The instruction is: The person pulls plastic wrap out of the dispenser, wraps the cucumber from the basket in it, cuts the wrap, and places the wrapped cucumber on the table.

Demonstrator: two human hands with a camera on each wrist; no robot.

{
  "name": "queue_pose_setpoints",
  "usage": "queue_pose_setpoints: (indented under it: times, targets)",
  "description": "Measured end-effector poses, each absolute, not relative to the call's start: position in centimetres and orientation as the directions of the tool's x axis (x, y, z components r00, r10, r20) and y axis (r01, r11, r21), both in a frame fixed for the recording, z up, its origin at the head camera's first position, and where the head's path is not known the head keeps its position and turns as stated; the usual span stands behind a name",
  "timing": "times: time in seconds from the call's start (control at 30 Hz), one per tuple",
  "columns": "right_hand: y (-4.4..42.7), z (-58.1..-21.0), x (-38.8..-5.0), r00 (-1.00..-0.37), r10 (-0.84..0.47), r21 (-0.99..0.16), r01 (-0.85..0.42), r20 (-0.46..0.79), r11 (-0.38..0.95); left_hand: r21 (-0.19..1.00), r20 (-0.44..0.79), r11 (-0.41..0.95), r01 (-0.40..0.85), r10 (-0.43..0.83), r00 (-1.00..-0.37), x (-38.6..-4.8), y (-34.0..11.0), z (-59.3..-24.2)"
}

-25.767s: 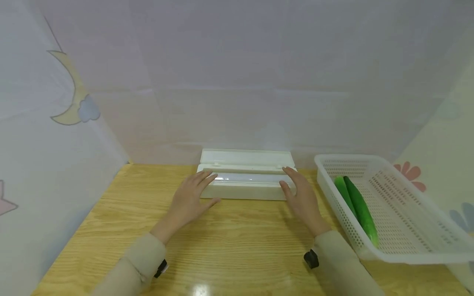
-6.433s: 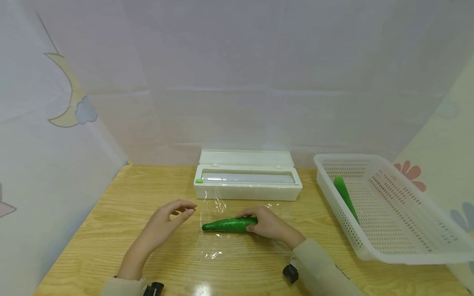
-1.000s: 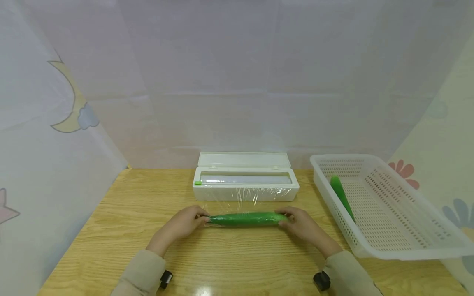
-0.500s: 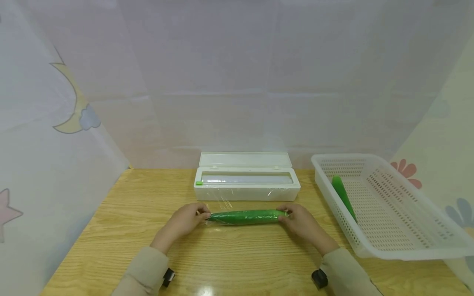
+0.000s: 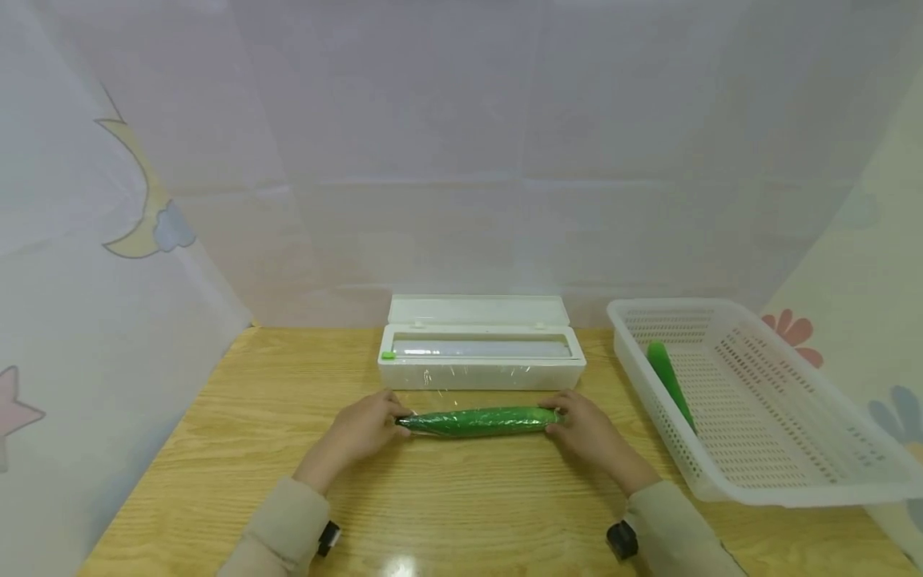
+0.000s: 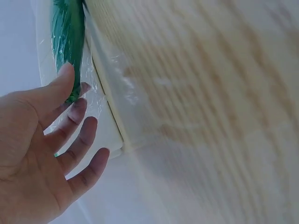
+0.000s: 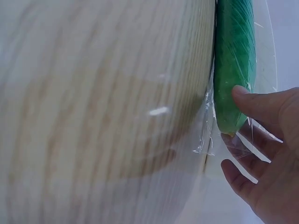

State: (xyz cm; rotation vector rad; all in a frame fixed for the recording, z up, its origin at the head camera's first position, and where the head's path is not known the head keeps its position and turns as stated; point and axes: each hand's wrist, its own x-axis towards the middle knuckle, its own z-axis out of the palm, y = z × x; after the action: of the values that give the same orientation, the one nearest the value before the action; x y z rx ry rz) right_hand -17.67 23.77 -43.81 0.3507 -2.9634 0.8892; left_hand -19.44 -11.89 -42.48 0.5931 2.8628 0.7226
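Observation:
A green cucumber (image 5: pixel 476 421) lies crosswise on the wooden table, with shiny cling film around it. At its dark, narrow end my left hand (image 5: pixel 364 431) pinches it. My right hand (image 5: pixel 590 433) holds the paler, blunt end between thumb and fingers. Beyond it stands a white cling film box (image 5: pixel 483 375), lid raised, with the film roll (image 5: pixel 483 349) inside. Faint glints between box and cucumber mark the film stretched there. In the right wrist view, loose film (image 7: pixel 205 140) sticks out past the cucumber's tip. The left wrist view shows the thumb (image 6: pixel 63 86) on the wrapped cucumber.
At the right stands a white perforated basket (image 5: pixel 721 481), a second cucumber (image 5: pixel 671 386) lying along its left side. A green slider (image 5: pixel 388 355) sits at the box's left end. Behind the table (image 5: pixel 461 513) hangs a pale cloth backdrop (image 5: pixel 461 176).
The cucumber was in the basket at first, then lay on drawn-out film under my right hand. Over the last second both hands have rolled it slightly toward the box, and film covers more of it.

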Motion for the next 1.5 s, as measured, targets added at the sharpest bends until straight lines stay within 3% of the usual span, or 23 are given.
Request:
queue_pose_setpoints:
  times: [0.37, 0.77, 1.07, 1.23, 1.5]
  targets:
    - [24.0, -43.7, -18.0, -0.985, -0.162, -0.617, -0.168, 0.066, 0.769, 0.517, -0.043, 0.807, 0.284, 0.355, -0.934, -20.3, -12.1, -42.4]
    - [23.6, -43.8, -18.8, -0.983, -0.165, -0.586, -0.183, 0.084, 0.79, 0.476, -0.063, 0.839, 0.264, 0.332, -0.941, -21.0, -11.4, -42.0]
    - [23.1, -43.7, -19.2, -0.979, -0.168, -0.502, -0.202, 0.113, 0.841, 0.409, -0.087, 0.874, 0.26, 0.321, -0.943, -21.8, -11.2, -42.4]
    - [23.3, -43.5, -19.3, -0.97, -0.178, -0.473, -0.236, 0.164, 0.849, 0.449, -0.1, 0.863, 0.23, 0.305, -0.947, -22.1, -11.3, -42.7]
    - [23.4, -43.6, -19.7, -0.978, -0.134, -0.534, -0.201, 0.162, 0.821, 0.545, -0.122, 0.827, 0.138, 0.241, -0.963, -22.4, -11.8, -42.5]
